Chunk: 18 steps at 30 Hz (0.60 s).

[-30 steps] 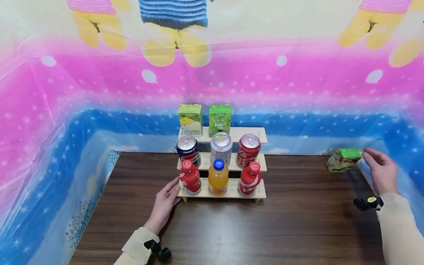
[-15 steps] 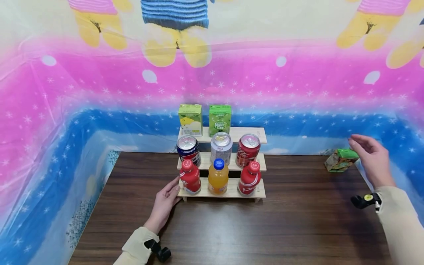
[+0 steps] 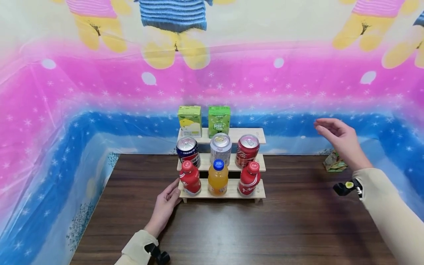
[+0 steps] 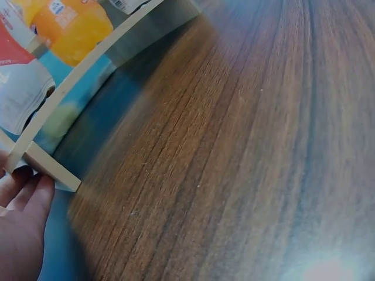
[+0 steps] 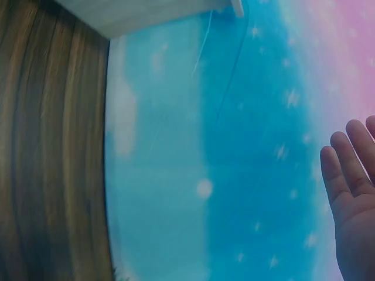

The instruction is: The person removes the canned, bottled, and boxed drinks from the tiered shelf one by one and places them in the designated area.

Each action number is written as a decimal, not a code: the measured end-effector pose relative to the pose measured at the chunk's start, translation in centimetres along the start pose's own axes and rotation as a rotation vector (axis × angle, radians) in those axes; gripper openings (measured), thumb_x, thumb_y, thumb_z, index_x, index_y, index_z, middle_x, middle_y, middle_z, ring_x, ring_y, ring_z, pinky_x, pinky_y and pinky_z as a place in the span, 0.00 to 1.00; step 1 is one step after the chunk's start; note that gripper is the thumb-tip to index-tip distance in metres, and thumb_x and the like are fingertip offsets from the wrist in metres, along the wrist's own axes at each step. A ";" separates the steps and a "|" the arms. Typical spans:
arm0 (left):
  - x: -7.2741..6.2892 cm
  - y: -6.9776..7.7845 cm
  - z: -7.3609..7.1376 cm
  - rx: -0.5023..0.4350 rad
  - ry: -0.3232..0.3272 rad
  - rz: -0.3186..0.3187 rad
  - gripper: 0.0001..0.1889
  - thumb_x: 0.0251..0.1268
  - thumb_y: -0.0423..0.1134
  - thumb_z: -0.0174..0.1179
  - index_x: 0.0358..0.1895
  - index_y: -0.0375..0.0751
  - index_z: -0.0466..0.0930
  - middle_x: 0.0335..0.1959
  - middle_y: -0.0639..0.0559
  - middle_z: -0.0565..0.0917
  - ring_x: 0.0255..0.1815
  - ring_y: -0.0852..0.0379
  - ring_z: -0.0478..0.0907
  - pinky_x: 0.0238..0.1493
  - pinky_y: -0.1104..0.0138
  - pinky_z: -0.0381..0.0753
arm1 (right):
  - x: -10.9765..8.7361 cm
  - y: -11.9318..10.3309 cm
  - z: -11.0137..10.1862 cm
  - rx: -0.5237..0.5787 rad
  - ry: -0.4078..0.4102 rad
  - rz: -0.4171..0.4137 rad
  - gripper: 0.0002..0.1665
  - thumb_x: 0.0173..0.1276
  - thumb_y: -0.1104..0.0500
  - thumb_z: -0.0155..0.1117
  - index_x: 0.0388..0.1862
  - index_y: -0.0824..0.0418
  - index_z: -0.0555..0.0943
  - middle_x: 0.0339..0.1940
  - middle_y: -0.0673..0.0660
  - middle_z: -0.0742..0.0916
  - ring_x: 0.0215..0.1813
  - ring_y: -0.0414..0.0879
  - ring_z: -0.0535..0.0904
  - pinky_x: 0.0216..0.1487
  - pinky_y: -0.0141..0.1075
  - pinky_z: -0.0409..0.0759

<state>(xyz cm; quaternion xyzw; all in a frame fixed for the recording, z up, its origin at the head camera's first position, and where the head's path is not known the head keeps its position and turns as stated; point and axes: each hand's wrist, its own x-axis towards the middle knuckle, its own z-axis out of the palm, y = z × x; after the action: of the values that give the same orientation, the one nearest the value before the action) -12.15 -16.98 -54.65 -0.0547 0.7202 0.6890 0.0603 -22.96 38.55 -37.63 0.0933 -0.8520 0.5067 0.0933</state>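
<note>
A three-tier wooden display shelf [image 3: 205,183] holds drinks at mid-table. My left hand [image 3: 164,205] grips the left end of its lowest tier; in the left wrist view its fingers [image 4: 40,199] curl by the shelf's leg [image 4: 54,167]. Beside that hand stands a red bottle [image 3: 190,180], then an orange drink bottle [image 3: 218,182] and another red bottle [image 3: 249,180]. Raised at the right, my right hand [image 3: 342,138] has nothing in it, its fingers fairly straight. Behind its wrist, a green and brown drink carton [image 3: 334,163] sits on the table, partly hidden.
The middle tier bears a dark blue can [image 3: 188,151], a silver can [image 3: 221,149] and a red can [image 3: 247,149]. On the top tier are a yellow-green carton [image 3: 190,123] and a green carton [image 3: 219,123], left and centre. A printed cloth [image 3: 291,129] walls the table's back and sides.
My right hand has left the side of the carton at the far right and moved leftward and up. The carton stays on the table. My left hand keeps its place on the shelf.
</note>
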 end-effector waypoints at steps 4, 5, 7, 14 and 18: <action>0.0 -0.1 0.4 0.001 0.019 0.008 0.26 0.85 0.36 0.50 0.81 0.41 0.63 0.77 0.38 0.70 0.75 0.45 0.70 0.66 0.59 0.78 | 0.9 -1.8 1.2 0.003 -0.039 -0.027 0.27 0.79 0.50 0.63 0.73 0.57 0.77 0.63 0.45 0.86 0.63 0.33 0.79 0.58 0.18 0.75; -0.1 -0.1 0.5 0.002 0.025 0.010 0.26 0.85 0.36 0.49 0.81 0.41 0.63 0.77 0.39 0.70 0.75 0.46 0.71 0.66 0.59 0.78 | 1.0 -2.3 1.4 -0.006 -0.047 -0.030 0.27 0.80 0.50 0.63 0.73 0.56 0.77 0.63 0.46 0.85 0.63 0.33 0.79 0.58 0.18 0.75; -0.1 -0.2 0.8 0.005 0.040 0.010 0.25 0.85 0.36 0.49 0.80 0.41 0.64 0.77 0.40 0.71 0.73 0.50 0.72 0.66 0.59 0.78 | 1.5 -3.2 1.9 -0.027 -0.066 -0.030 0.28 0.80 0.47 0.62 0.73 0.55 0.77 0.65 0.47 0.85 0.63 0.33 0.79 0.57 0.19 0.75; -0.3 -0.2 0.9 0.002 0.061 -0.009 0.26 0.85 0.37 0.49 0.81 0.43 0.64 0.78 0.40 0.69 0.75 0.46 0.70 0.67 0.58 0.76 | 3.6 -6.2 3.9 -0.001 -0.130 -0.043 0.31 0.79 0.44 0.62 0.76 0.53 0.74 0.71 0.57 0.81 0.67 0.42 0.79 0.60 0.23 0.78; -0.6 -0.2 0.8 -0.005 0.062 -0.019 0.26 0.85 0.37 0.50 0.81 0.43 0.63 0.78 0.40 0.68 0.76 0.46 0.69 0.67 0.58 0.76 | 4.9 -7.9 5.2 0.003 -0.179 -0.050 0.33 0.79 0.44 0.62 0.77 0.53 0.72 0.72 0.58 0.80 0.69 0.47 0.78 0.66 0.31 0.79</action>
<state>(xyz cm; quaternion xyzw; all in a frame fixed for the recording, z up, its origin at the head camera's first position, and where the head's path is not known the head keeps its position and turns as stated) -11.53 -16.21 -54.76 -0.0830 0.7195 0.6881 0.0444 -26.03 29.96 -32.09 0.1596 -0.8536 0.4950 0.0291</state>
